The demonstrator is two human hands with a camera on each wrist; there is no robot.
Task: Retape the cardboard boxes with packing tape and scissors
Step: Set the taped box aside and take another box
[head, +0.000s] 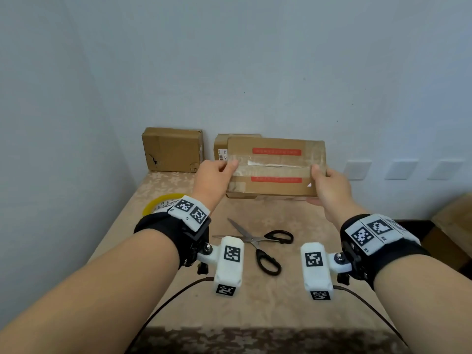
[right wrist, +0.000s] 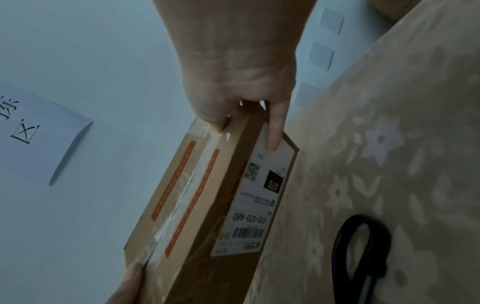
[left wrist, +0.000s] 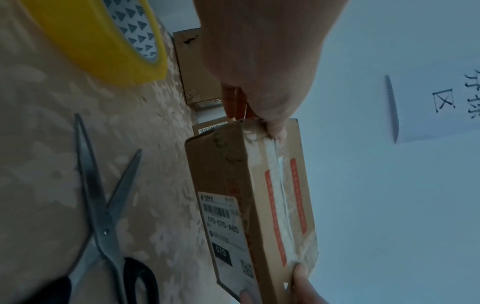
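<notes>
A flat cardboard box (head: 275, 166) with two red strips and old clear tape along its seam is lifted above the table, its top tilted toward me. My left hand (head: 215, 173) grips its left end, thumb on the seam. My right hand (head: 328, 186) grips the right end, fingers underneath. The wrist views show the box (left wrist: 259, 205) (right wrist: 207, 205) side-on, with a shipping label on its underside. Black-handled scissors (head: 258, 242) lie open on the table below. A yellow tape roll (head: 159, 204) sits at the left, partly hidden by my left wrist.
Two more cardboard boxes stand against the back wall: one (head: 172, 149) at the left, another (head: 221, 146) mostly hidden behind the held box. The patterned tablecloth (head: 255, 302) covers the table. A brown piece of furniture (head: 454, 221) stands to the right.
</notes>
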